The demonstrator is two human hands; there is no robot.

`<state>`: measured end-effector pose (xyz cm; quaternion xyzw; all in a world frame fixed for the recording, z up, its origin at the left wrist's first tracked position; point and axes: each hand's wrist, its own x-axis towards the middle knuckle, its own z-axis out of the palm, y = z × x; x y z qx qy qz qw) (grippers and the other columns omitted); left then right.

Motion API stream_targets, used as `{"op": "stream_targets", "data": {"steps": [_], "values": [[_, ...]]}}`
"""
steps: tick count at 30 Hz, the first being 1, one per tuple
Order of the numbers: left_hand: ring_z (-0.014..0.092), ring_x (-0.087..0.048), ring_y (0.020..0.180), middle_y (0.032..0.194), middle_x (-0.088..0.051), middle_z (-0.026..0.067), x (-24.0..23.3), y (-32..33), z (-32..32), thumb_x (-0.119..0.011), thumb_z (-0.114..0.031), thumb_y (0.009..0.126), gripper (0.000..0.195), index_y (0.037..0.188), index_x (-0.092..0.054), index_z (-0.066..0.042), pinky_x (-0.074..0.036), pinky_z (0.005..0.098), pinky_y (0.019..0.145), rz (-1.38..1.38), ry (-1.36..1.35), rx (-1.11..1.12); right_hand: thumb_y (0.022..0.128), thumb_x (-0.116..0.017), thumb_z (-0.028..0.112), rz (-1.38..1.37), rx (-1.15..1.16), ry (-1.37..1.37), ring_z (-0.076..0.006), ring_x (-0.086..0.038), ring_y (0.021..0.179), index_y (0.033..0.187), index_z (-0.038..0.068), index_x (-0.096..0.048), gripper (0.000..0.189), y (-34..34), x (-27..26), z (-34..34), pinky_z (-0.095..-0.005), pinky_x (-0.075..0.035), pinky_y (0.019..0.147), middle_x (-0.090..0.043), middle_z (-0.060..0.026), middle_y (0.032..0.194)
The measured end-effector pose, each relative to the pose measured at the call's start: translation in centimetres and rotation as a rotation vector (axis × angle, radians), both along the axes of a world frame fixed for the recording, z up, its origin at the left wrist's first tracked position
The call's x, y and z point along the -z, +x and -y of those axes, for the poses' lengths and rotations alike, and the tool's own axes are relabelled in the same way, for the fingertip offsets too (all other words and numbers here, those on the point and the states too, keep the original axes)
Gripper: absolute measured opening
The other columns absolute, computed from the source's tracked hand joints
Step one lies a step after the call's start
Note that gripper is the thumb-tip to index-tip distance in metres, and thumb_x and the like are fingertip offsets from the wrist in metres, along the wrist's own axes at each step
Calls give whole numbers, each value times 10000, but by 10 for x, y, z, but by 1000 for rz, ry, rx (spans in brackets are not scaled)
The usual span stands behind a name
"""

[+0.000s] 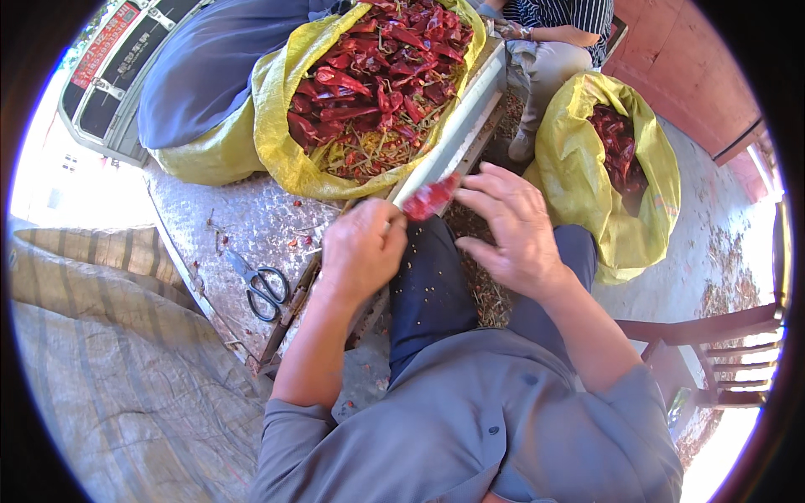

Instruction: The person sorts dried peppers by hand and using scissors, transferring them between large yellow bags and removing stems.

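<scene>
My left hand (365, 248) is closed at its fingertips on the lower end of a dried red chili pepper (431, 198), which is blurred by motion. Just right of the pepper, my right hand (506, 229) has its fingers spread; whether its fingertips touch the pepper's other end is unclear. Beyond my hands, a yellow woven sack (270, 135) stands with its mouth rolled back, full of dried red chilies (390, 75) with stems and crumbs. To the right, a second yellow woven sack (560, 157) holds more red chilies (613, 151).
Black-handled scissors (261, 283) lie on the worn metal surface (188, 207) at left. A blue-grey cloth bundle (201, 82) rests behind them. Another person (560, 44) sits at the top right. A wooden chair (698, 330) stands at right, and a tarpaulin (107, 371) spreads at lower left.
</scene>
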<state>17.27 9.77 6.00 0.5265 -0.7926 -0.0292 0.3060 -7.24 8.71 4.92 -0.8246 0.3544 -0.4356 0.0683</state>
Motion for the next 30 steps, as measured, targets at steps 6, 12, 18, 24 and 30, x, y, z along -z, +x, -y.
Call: {"op": "stream_targets", "data": {"steps": [6,12,18,24,30], "values": [[361,-643,706,773,-639,145,1,-26,-19,-703,-74,847,86,870,-627,-41,-504,424,633,-170,132,268,759,-745,82,-156,-250,109,-326,-638,893,1052,66,-622,318,6,27,13,-452,-504,816,-625,-107,927],[372,-628,680,713,-642,131,-3,-24,-13,-675,-210,886,221,753,-579,-63,-489,481,585,72,197,360,809,-743,110,-237,-360,247,-359,-619,786,960,45,-591,224,-2,21,9,-442,-506,674,-593,-133,844],[194,-558,534,617,-582,55,2,-21,-9,-586,-158,941,236,738,-582,-37,-423,348,494,-415,616,603,907,-702,276,-275,-539,476,-362,-620,763,863,25,-595,276,-5,-12,5,-440,-493,675,-588,-147,797],[79,-469,548,624,-546,7,-5,-34,-31,-525,-179,1000,276,773,-566,-28,-380,257,504,-1055,1035,673,977,-650,345,242,-781,670,-291,-563,667,865,17,-614,348,-6,-2,-9,-362,-455,626,-549,-102,731],[91,-497,562,654,-569,10,-1,-31,-25,-584,-177,985,224,817,-591,-29,-401,257,524,-945,1014,630,1004,-615,414,385,-771,1089,-118,-504,630,878,33,-637,401,-10,4,-16,-293,-426,574,-532,-15,701]]}}
